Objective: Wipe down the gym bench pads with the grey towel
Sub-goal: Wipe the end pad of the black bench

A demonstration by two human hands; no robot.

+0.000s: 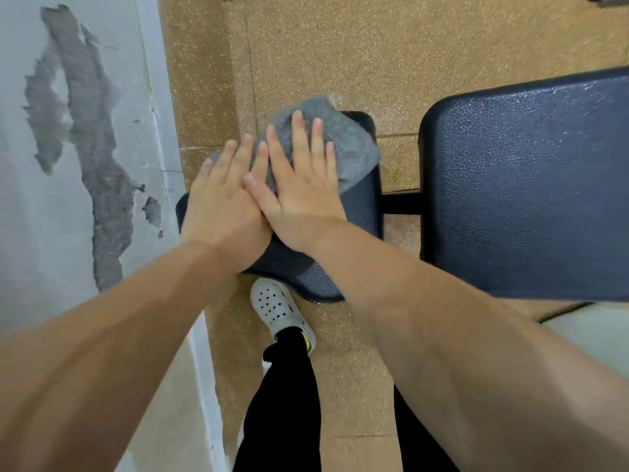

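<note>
A grey towel lies spread over the far part of the small dark-blue bench pad. Both of my hands press flat on it, side by side with fingers stretched out. My left hand covers the towel's left edge. My right hand rests on the towel's middle, its thumb lying over my left hand. The towel's far corner hangs past the pad's edge. A larger dark-blue pad sits to the right, joined to the small one by a black bar.
A white wall with peeling paint runs close along the left of the small pad. The floor is speckled tan rubber tile. My foot in a white perforated shoe stands just below the small pad.
</note>
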